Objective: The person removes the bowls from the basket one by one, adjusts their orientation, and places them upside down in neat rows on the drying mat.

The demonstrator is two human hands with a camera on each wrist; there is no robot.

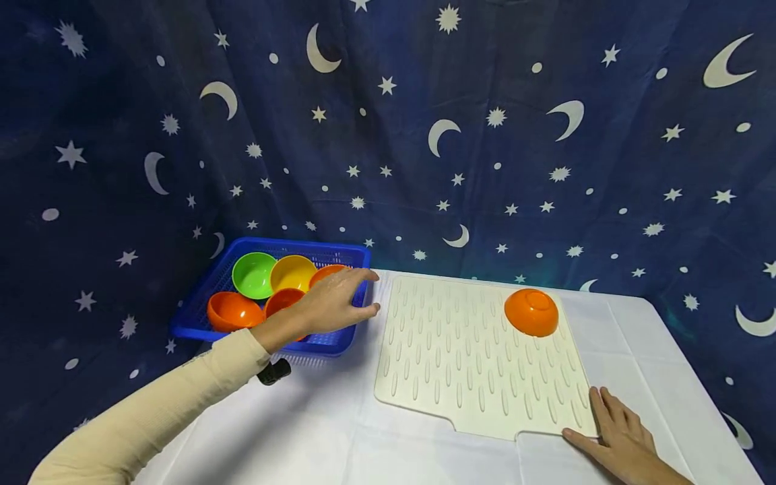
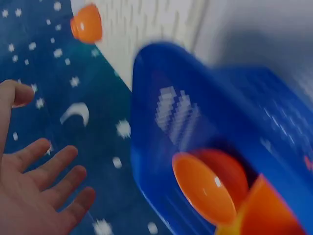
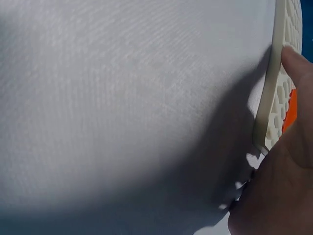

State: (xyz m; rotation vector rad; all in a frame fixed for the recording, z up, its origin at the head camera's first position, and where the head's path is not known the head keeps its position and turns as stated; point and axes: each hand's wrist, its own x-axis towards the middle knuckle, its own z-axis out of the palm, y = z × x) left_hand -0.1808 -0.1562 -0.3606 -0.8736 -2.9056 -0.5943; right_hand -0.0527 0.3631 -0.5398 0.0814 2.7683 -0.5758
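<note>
My left hand (image 1: 335,300) hovers over the right side of a blue basket (image 1: 327,347), thumb and fingers spread with nothing between them. In the basket lie a green bowl (image 1: 253,276), a yellow bowl (image 1: 294,272) and several orange bowls (image 1: 234,312), one partly hidden behind the hand. An upside-down orange bowl (image 1: 531,312) sits at the far right corner of a cream drying mat (image 1: 448,350) with raised ridges. My right hand (image 1: 624,434) rests at the mat's near right corner, fingers extended along its edge; the right wrist view shows the thumb (image 3: 297,63) at the mat's rim.
A white cloth (image 1: 303,417) covers the table under the basket and mat. Behind it hangs a dark blue curtain (image 1: 412,135) with moons and stars, close to the table's back edge. A small black object (image 1: 274,372) shows below the left wrist.
</note>
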